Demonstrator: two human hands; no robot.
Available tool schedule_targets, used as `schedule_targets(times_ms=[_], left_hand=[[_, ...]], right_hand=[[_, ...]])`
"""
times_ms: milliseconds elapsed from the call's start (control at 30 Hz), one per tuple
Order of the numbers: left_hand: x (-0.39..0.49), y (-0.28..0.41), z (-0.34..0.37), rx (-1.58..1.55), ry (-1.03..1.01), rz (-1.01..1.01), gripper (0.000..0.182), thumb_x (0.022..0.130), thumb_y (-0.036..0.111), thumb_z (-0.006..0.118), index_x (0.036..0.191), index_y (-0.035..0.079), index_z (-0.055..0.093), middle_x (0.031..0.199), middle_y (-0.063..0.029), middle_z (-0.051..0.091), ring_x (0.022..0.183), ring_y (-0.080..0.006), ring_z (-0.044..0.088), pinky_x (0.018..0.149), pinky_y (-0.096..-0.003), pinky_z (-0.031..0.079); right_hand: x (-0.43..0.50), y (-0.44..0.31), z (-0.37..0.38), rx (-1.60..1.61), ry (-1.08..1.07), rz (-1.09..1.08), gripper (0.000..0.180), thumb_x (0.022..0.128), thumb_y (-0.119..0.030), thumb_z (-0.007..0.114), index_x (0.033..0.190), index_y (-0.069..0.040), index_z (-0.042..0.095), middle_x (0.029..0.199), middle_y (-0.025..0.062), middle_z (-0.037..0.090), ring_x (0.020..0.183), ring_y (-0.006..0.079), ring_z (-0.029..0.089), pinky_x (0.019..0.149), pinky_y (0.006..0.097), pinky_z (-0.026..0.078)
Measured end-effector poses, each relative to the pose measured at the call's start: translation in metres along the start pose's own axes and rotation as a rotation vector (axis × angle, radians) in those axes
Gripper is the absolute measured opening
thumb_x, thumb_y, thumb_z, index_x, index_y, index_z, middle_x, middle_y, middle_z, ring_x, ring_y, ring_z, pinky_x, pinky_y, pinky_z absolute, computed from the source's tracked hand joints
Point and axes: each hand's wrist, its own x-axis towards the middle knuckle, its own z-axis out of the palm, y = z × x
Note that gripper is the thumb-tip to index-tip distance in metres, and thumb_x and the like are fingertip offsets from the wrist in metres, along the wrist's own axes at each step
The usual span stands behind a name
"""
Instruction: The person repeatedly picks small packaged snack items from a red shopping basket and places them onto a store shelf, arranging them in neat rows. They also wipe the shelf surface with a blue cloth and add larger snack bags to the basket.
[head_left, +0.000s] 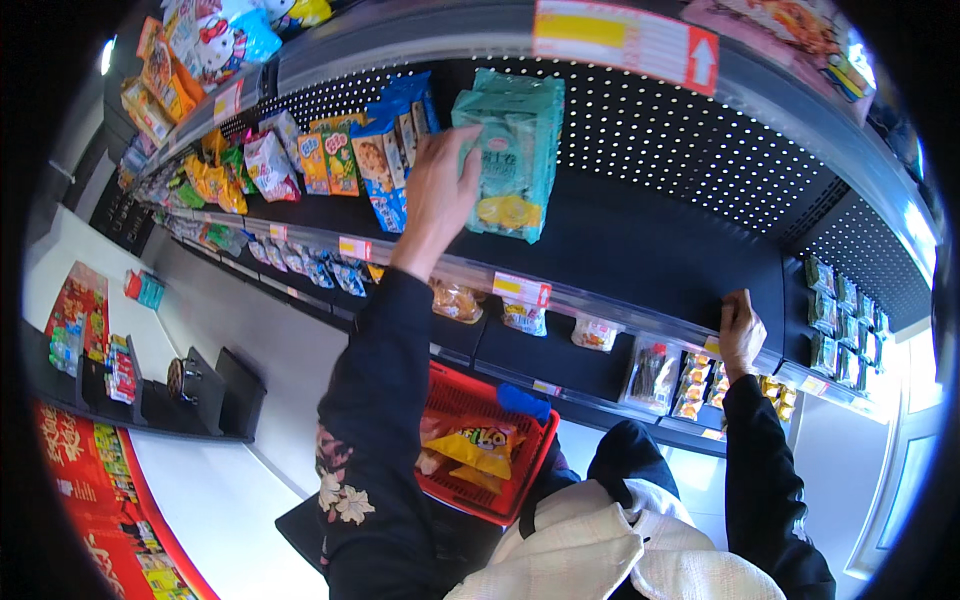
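Note:
My left hand (442, 187) is at the left side of a teal snack bag (506, 157) that stands upright on the black shelf (637, 240), with another teal bag behind it. The fingers touch the bag's edge; whether they grip it cannot be told. Left of this hand stand blue cookie packs (379, 165). My right hand (741, 330) rests at the shelf's front edge, toward its right end, fingers curled, with no item seen in it.
Below stands a red plastic basket (544, 457) with yellow snack bags (480, 446). A lower shelf (551, 360) holds packaged food. Small green packs (836, 319) fill the shelf at right. An upper shelf edge (465, 37) runs overhead.

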Motion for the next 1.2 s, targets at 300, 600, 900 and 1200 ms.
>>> schedule_targets(times_ms=[300, 600, 900, 1200], left_hand=[[0.101, -0.018, 0.042, 0.376, -0.434, 0.087, 0.038, 0.097, 0.015, 0.054, 0.133, 0.007, 0.064, 0.137, -0.0178, 0.062, 0.132, -0.0349, 0.052, 0.111, -0.0498, 0.037], [0.102, -0.011, -0.002, 0.349, -0.472, 0.198, 0.015, 0.090, 0.016, 0.070, 0.101, 0.006, 0.075, 0.100, -0.0094, 0.070, 0.104, -0.0295, 0.064, 0.096, -0.0426, 0.044], [0.024, 0.058, -0.100, 0.189, -0.280, -0.042, 0.012, 0.095, 0.009, 0.069, 0.106, 0.005, 0.073, 0.092, -0.0048, 0.071, 0.078, -0.0145, 0.066, 0.071, -0.0285, 0.051], [-0.123, 0.070, -0.169, -0.078, -0.232, -0.584, 0.009, 0.100, 0.004, 0.062, 0.108, 0.003, 0.066, 0.091, -0.0061, 0.073, 0.075, -0.0119, 0.071, 0.067, -0.0279, 0.053]], right_hand=[[0.001, -0.003, -0.004, 0.005, -0.011, -0.009, 0.007, 0.100, -0.019, 0.057, 0.101, -0.014, 0.061, 0.087, 0.0088, 0.074, 0.076, 0.0331, 0.073, 0.069, 0.0442, 0.058], [0.001, -0.003, -0.005, 0.069, 0.012, -0.068, 0.007, 0.099, -0.019, 0.059, 0.098, -0.012, 0.061, 0.083, 0.0102, 0.073, 0.073, 0.0313, 0.072, 0.068, 0.0427, 0.057], [0.003, -0.002, -0.003, 0.073, 0.016, -0.074, 0.005, 0.096, -0.018, 0.061, 0.098, -0.014, 0.063, 0.086, 0.0101, 0.074, 0.075, 0.0329, 0.073, 0.066, 0.0431, 0.057], [0.002, 0.003, 0.000, 0.013, 0.011, -0.089, 0.007, 0.100, -0.024, 0.061, 0.101, -0.018, 0.065, 0.086, 0.0063, 0.075, 0.074, 0.0292, 0.074, 0.066, 0.0428, 0.058]])
